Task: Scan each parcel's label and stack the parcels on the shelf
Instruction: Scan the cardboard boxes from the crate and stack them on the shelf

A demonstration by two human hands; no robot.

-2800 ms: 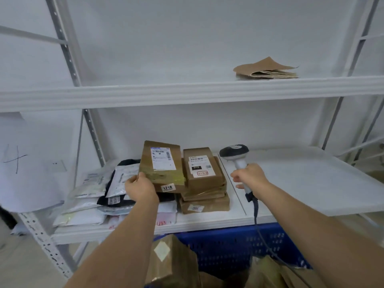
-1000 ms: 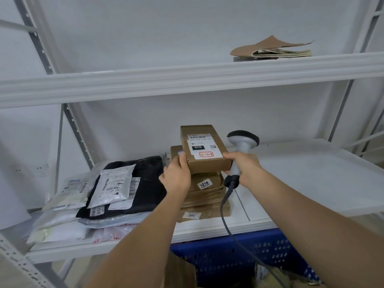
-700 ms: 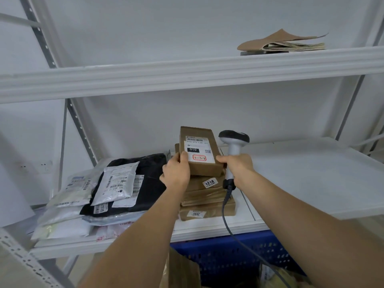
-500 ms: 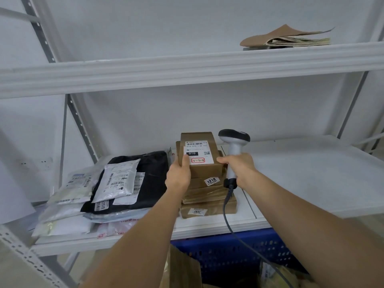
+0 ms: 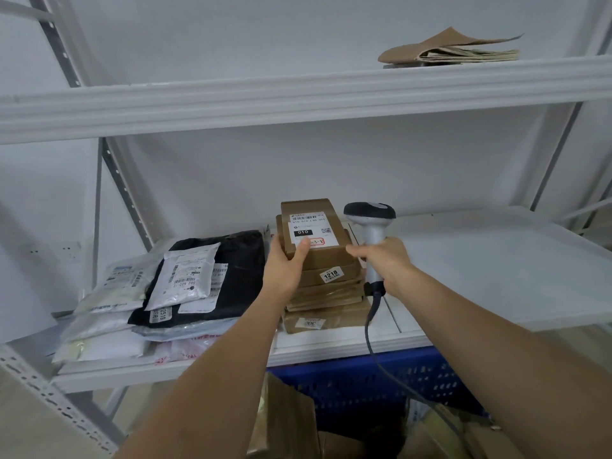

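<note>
Blue slotted crate below the near shelf edge, holding brown cardboard parcels, only partly in view. On the middle shelf, a stack of brown boxes: top box with white label facing up, printed "010"; box beneath tagged "1218"; lowest box tagged too, print unreadable. Left hand gripping the top box at its near left corner, thumb over the label, fingers curled round the side. Right hand clamped on the handle of a grey scanner, head upright and just right of the stack, one finger stretched to touch the top box's near right corner; dark cable trailing down past the shelf edge toward the crate. Left of the stack, a pile of soft mailers, white and clear, with a black bag on top carrying a white labelled pouch; pile overhanging the near edge. Right half of the shelf bare, white. Upper shelf with folded brown paper far right. Grey perforated uprights at left, white wall behind, wall socket far left.
</note>
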